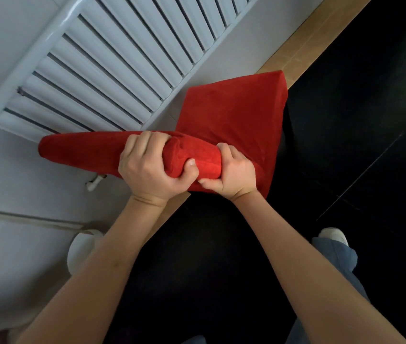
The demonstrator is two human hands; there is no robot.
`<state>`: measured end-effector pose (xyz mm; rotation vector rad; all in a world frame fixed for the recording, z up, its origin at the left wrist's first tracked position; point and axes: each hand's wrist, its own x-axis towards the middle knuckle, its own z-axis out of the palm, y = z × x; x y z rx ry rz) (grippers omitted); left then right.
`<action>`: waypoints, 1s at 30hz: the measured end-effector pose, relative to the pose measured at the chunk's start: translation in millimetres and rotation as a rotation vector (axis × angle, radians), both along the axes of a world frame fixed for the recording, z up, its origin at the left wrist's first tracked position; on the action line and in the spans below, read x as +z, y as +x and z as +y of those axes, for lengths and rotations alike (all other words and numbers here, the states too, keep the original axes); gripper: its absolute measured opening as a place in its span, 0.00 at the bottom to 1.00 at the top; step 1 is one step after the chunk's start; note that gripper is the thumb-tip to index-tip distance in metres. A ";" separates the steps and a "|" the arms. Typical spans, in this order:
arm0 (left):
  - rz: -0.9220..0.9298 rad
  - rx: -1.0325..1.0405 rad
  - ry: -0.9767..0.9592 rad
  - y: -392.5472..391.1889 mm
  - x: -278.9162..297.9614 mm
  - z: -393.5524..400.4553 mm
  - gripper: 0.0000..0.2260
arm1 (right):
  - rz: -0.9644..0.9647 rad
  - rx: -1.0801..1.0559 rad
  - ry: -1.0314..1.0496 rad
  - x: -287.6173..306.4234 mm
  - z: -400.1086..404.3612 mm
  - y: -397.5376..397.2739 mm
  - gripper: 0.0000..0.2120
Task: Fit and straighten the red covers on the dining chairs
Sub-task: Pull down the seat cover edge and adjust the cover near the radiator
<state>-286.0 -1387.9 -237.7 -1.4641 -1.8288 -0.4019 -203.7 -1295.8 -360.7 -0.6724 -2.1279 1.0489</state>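
Both hands clutch the red cover [234,115] at the chair-back's top: left hand [151,167] at nine o'clock, right hand [231,170] at three, apparently touching.

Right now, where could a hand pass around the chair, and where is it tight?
Free: dark floor right of the red cover, and below both forearms. Tight: the narrow wall gap between the covered backrest and the radiator. Left hand and right hand crowd the backrest's near end.

A white radiator [112,63] hung on the wall, above a tan skirting [296,55] and black floor [370,120].
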 end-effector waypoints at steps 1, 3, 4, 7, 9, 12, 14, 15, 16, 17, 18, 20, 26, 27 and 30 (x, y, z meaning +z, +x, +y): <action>-0.008 0.009 -0.010 1.5 1.5 0.4 0.22 | -0.005 0.002 -0.001 0.4 0.0 -0.2 0.60; -0.027 0.024 -0.029 3.3 4.0 -0.3 0.21 | -0.015 0.011 -0.003 0.0 -0.8 -0.8 0.61; -0.033 0.028 -0.038 3.5 4.7 -0.5 0.21 | -0.016 0.007 0.001 -1.0 -0.7 -1.2 0.61; -0.053 0.040 -0.056 4.6 4.6 0.1 0.21 | -0.008 -0.009 0.015 -3.6 -1.2 -2.2 0.60; -0.064 0.044 -0.053 4.6 3.8 -0.1 0.21 | -0.010 -0.016 0.007 -4.0 -1.6 -2.4 0.60; -0.069 0.040 -0.055 4.7 3.0 0.5 0.21 | -0.013 -0.028 -0.004 -4.1 -1.5 -2.5 0.60; -0.069 0.043 -0.057 4.1 2.7 0.8 0.21 | -0.018 -0.023 -0.016 -3.5 -1.3 -2.2 0.60; -0.068 0.041 -0.057 4.0 2.4 1.0 0.21 | -0.020 -0.021 -0.021 -3.5 -1.2 -2.2 0.60; -0.066 0.038 -0.058 3.8 2.0 1.0 0.21 | -0.019 -0.020 -0.025 -3.5 -1.0 -2.3 0.60; -0.066 0.035 -0.060 3.5 1.7 0.9 0.21 | -0.017 -0.016 -0.031 -3.4 -1.2 -2.2 0.60; -0.069 0.035 -0.063 3.4 1.5 0.6 0.21 | -0.014 -0.009 -0.036 -3.3 -1.1 -2.0 0.60; -0.077 0.042 -0.072 3.5 1.5 0.3 0.21 | -0.011 0.002 -0.044 -3.7 -1.6 -1.3 0.58; -0.078 0.055 -0.085 5.2 1.7 0.3 0.21 | -0.011 0.023 -0.060 -4.0 -1.0 0.4 0.58; -0.075 0.055 -0.086 5.3 1.7 0.3 0.21 | -0.007 0.026 -0.061 -4.2 -0.8 0.5 0.58; -0.057 0.050 -0.088 4.9 1.6 -0.1 0.21 | 0.001 0.040 -0.069 -3.6 0.0 0.6 0.58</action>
